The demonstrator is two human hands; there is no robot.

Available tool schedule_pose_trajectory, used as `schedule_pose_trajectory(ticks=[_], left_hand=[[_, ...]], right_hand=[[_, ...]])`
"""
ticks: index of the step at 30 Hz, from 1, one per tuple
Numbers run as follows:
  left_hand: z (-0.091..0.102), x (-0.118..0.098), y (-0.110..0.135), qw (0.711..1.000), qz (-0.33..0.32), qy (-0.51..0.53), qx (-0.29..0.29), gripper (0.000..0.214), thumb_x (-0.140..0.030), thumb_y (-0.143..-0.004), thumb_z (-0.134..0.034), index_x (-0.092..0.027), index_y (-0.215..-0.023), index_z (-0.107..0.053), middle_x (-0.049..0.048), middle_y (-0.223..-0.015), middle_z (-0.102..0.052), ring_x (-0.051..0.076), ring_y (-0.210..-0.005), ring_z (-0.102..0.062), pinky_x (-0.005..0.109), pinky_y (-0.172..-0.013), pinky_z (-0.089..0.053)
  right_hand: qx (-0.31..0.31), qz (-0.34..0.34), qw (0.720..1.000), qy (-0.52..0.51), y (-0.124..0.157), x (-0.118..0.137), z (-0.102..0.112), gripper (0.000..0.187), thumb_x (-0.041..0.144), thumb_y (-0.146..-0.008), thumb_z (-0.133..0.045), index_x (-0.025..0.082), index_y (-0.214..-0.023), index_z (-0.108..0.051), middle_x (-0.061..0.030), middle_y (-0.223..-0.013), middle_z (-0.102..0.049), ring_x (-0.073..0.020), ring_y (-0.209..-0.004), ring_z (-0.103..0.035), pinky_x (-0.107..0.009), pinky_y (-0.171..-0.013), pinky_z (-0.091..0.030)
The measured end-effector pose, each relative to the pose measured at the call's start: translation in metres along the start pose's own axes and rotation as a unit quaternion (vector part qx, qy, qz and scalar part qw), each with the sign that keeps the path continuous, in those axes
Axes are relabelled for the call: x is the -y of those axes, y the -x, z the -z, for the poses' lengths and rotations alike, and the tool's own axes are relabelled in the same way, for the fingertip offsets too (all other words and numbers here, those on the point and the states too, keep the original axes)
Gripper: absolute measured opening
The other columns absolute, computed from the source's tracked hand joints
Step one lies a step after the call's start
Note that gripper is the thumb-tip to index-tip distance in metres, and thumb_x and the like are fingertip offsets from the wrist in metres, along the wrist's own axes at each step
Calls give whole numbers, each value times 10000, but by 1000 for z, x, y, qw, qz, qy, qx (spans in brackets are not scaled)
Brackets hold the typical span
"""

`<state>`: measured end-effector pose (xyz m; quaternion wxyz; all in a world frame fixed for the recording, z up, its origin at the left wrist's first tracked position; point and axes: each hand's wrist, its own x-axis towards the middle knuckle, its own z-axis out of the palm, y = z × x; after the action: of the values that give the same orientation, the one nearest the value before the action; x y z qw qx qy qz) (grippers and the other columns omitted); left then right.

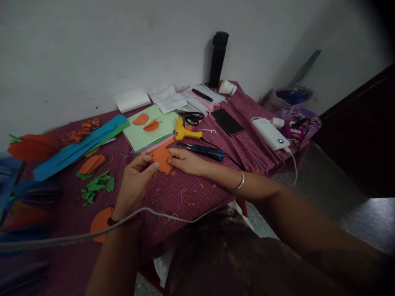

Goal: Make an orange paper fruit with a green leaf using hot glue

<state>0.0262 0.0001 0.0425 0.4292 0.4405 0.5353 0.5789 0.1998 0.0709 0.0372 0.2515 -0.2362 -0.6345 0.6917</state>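
Between my two hands is a round orange paper cutout, held a little above the cloth-covered table. My left hand pinches its left edge with thumb and fingers. On the other side, my right hand grips the right edge, thumb on the near face. Just beyond lie a blue utility knife and a yellow hot glue gun. Green paper leaves and a stack of orange paper pieces rest left of my left hand. Another orange paper circle is partly hidden by my left forearm.
A pale green paper stack carries orange cutouts. Scissors, a phone, a white power bank and a black bottle stand or lie farther back. A white cable crosses the foreground. Paper scraps litter the maroon cloth.
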Motion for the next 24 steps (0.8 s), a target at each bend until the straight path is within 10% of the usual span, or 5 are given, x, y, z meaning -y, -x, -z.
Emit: schedule_pose_trajectory(ticks=[15,24], left_hand=[[-5,3,-2,993,104,43,27,393,-280,-539,-937,-190,-880,-762,19,-793,-741,118,-593,-597,248,-571,-494],[-2,0,-2,997,48,54,12,310,-326,-554,-940,-201,-753,-738,-5,-747,-714,140,-701,-650,270,-707,-529]], right_hand=[[-81,74,994,5,-2,8,8,109,147,-805,-681,153,-819,-573,53,-711,-540,-83,-645,-478,-219,-623,-387],[-83,84,992,35,3,14,6,76,109,-793,-672,151,-793,-607,56,-680,-528,-95,-659,-456,-227,-633,-352]])
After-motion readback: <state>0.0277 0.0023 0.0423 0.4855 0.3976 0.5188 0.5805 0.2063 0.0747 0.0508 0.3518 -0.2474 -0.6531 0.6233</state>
